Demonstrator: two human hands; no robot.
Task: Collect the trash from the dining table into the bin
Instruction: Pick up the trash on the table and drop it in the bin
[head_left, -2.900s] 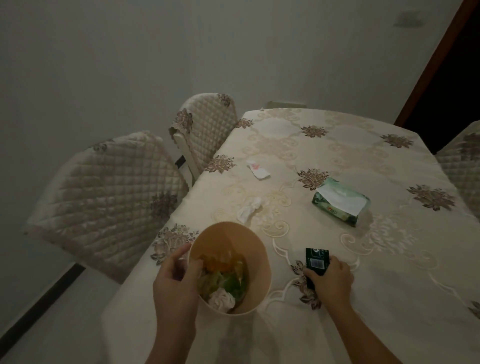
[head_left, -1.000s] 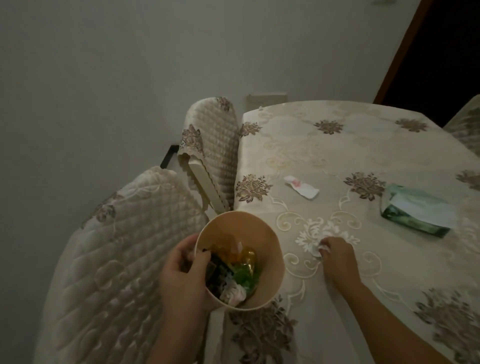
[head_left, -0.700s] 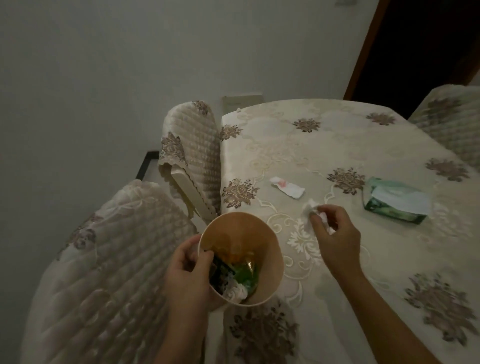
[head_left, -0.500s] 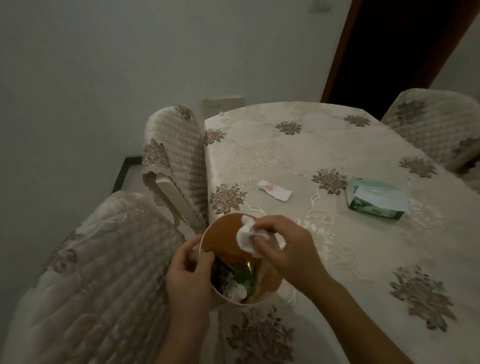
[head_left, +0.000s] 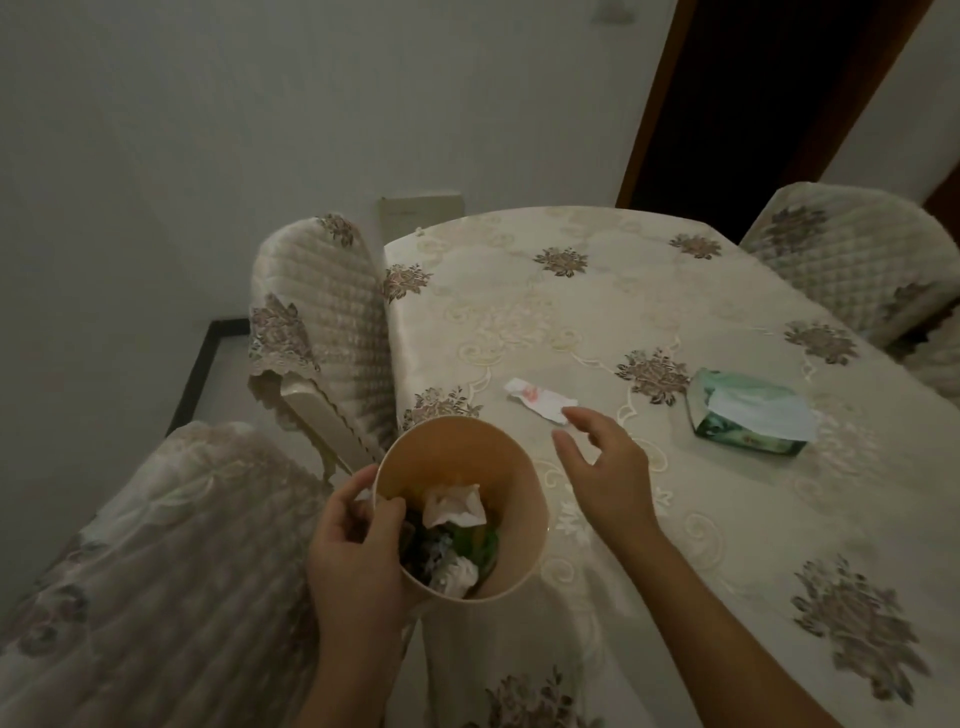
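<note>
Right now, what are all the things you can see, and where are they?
Table: one, cream cloth with brown flowers, centre and right.
Bin: one, beige, at the table's near left edge, held.
Trash in bin: several pieces, white, green and dark, inside the bin.
Wrapper: one, white with red marks, on the table beyond the right hand.
Tissue pack: one, green, on the table's right.
Chairs: three, cream quilted covers, two left, one far right.
Hands: left hand gripping the bin's rim; right hand open, reaching toward the wrapper.
</note>
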